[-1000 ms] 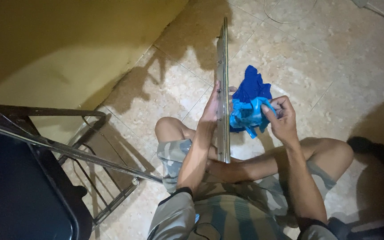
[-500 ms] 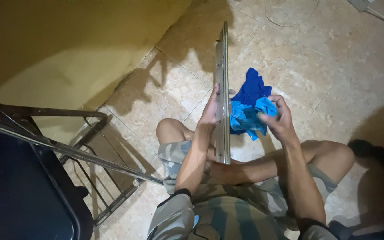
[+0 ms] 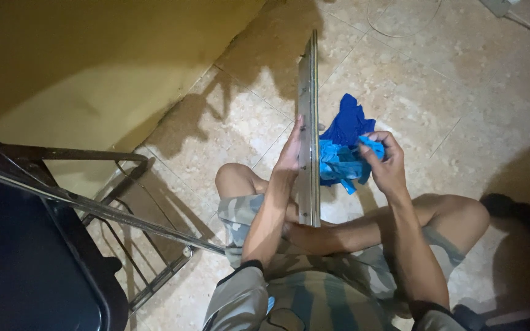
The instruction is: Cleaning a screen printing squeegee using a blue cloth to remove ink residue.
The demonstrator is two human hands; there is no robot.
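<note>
I sit cross-legged on a tiled floor. A thin flat panel (image 3: 308, 92) stands on its edge between my knees, seen edge-on, its lower end resting on my leg. My left hand (image 3: 291, 154) presses flat against the panel's left face and holds it upright. My right hand (image 3: 386, 164) grips a bunched light-blue cloth (image 3: 340, 164) against the panel's right face. A darker blue cloth (image 3: 348, 124) lies on the floor just beyond it.
A folding metal chair with a dark seat (image 3: 26, 257) and grey frame (image 3: 102, 208) stands at my left. A yellow wall (image 3: 81, 55) runs along the upper left. A cable (image 3: 400, 30) lies on the floor at the top. A dark object (image 3: 516, 214) sits by my right knee.
My right hand with the light-blue cloth has shifted slightly against the panel's right side. The left hand and the panel have stayed in place.
</note>
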